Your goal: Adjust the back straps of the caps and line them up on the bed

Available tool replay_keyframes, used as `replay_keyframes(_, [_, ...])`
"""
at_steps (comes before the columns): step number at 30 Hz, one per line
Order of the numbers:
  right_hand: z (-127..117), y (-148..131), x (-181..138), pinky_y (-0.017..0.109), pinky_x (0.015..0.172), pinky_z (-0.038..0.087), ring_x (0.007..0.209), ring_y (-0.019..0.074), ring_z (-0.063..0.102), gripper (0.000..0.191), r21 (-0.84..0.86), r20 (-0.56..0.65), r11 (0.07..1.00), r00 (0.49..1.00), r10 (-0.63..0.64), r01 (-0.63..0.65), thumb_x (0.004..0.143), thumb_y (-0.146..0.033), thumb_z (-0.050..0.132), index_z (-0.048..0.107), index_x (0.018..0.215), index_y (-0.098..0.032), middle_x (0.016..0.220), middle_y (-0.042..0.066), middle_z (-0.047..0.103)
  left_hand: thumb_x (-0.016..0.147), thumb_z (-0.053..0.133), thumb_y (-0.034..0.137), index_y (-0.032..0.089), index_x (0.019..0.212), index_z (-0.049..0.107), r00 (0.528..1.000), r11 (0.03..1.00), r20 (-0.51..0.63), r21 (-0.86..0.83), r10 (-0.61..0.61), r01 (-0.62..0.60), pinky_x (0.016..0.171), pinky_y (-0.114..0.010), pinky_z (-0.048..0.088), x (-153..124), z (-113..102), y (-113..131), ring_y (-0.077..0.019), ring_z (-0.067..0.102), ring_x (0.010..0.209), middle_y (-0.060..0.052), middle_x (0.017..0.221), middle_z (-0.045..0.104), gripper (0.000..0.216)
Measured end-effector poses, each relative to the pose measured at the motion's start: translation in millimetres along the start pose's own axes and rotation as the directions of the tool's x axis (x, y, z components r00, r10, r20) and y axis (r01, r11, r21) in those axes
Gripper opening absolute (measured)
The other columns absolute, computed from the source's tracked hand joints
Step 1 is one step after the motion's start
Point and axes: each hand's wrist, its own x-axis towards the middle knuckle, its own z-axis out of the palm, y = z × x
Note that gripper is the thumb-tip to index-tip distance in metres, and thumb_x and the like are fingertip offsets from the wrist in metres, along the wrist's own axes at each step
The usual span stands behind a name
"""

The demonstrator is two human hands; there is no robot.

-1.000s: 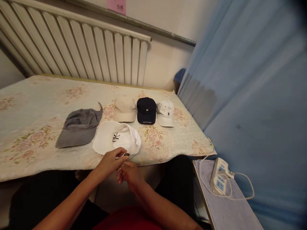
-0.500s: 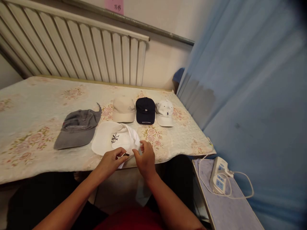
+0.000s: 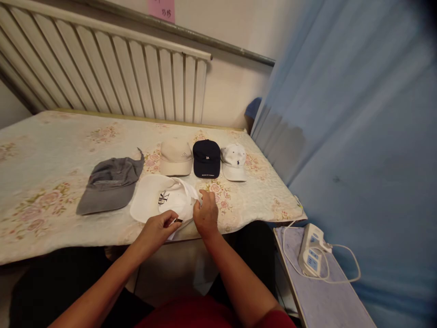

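A white baseball cap with dark letters lies tilted at the near edge of the bed, its brim to the left. My left hand pinches the cap's strap end, where a small dark piece shows between thumb and forefinger. At the cap's right side, my right hand has its fingers curled round the rear edge; the fingertips are partly hidden. A grey cap rests just left of the white one. Behind it stand a beige cap, a navy cap and a white cap with a small dark emblem in a row.
A floral sheet covers the bed. Beyond it are a radiator and the wall. On the right hangs a blue curtain. Below it, a power strip with a white cable sits on a small table.
My right hand has shifted slightly up and turned, its fingers closing in on the cap's rear edge. My left hand has barely moved. The caps lie where they were.
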Motion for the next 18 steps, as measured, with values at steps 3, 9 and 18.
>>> replay_keyframes(3, [1.2,1.5,-0.5,0.033,0.081,0.046,0.091,0.0211,0.054,0.038,0.036,-0.008,0.999,1.000,0.015,-0.015,0.079,-0.010,0.045,0.054,0.114,-0.016,0.097,0.008,0.053,0.079,0.050,0.046,0.020,0.078,0.054,1.000,1.000,0.001,0.011,0.000,0.000,0.058,-0.024,0.030,-0.2,0.9,-1.5,-0.0129,0.043,0.060,0.006,0.061,0.045,0.026])
replay_keyframes(9, [-5.2,0.4,-9.5,0.030,0.074,0.046,0.079,0.0175,0.054,0.034,0.131,0.007,0.991,1.000,0.024,-0.024,0.079,-0.014,0.048,0.055,0.113,-0.016,0.093,0.007,0.054,0.077,0.051,0.043,0.020,0.074,0.050,1.000,1.000,-0.017,0.015,-0.002,0.002,0.058,-0.024,0.029,-0.7,2.3,-4.4,-0.0122,0.041,0.059,0.007,0.060,0.040,0.023])
replay_keyframes(18, [-14.7,35.3,-34.9,0.029,0.067,0.045,0.063,0.0129,0.049,0.031,0.225,-0.033,0.963,0.987,0.157,-0.145,0.079,-0.015,0.048,0.058,0.109,-0.015,0.084,0.003,0.055,0.071,0.055,0.032,0.021,0.077,0.049,1.000,0.999,-0.005,-0.042,-0.030,0.029,0.062,-0.023,0.031,-4.6,2.0,2.9,-0.0124,0.044,0.063,0.006,0.064,0.042,0.014])
